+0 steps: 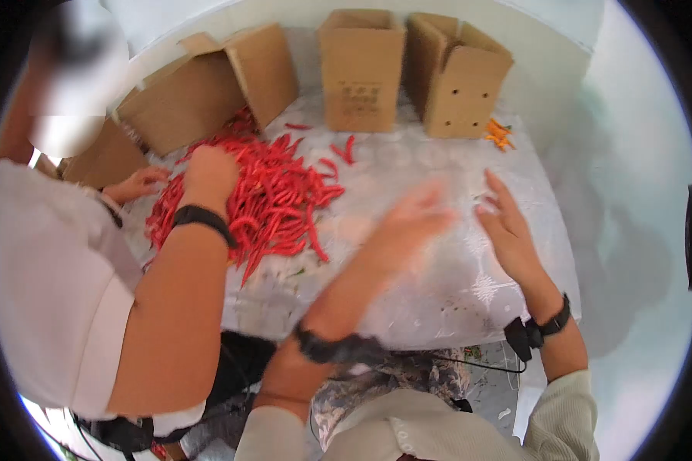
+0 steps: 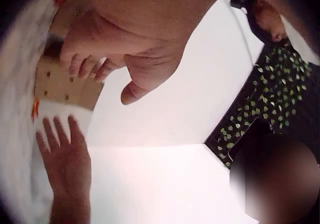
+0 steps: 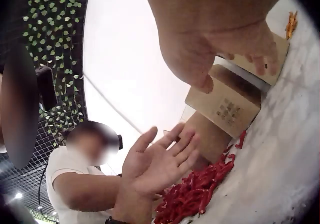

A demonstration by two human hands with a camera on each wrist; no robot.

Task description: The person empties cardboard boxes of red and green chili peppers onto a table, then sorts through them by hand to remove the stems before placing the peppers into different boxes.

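Red chilies (image 1: 273, 200) lie heaped on the left part of the table (image 1: 454, 284), in front of the boxes (image 1: 361, 69) at its back. Another person's hand (image 1: 207, 173) rests on the heap. Just right of the heap the left hand (image 1: 411, 219), blurred, hovers with fingers spread and empty; the right hand (image 1: 507, 230) beside it is likewise spread, palm down and empty, both apparently kept clear of the chilies over bare table.

Red chillies (image 1: 273, 196): loose heap on table (image 1: 438, 292), left side.
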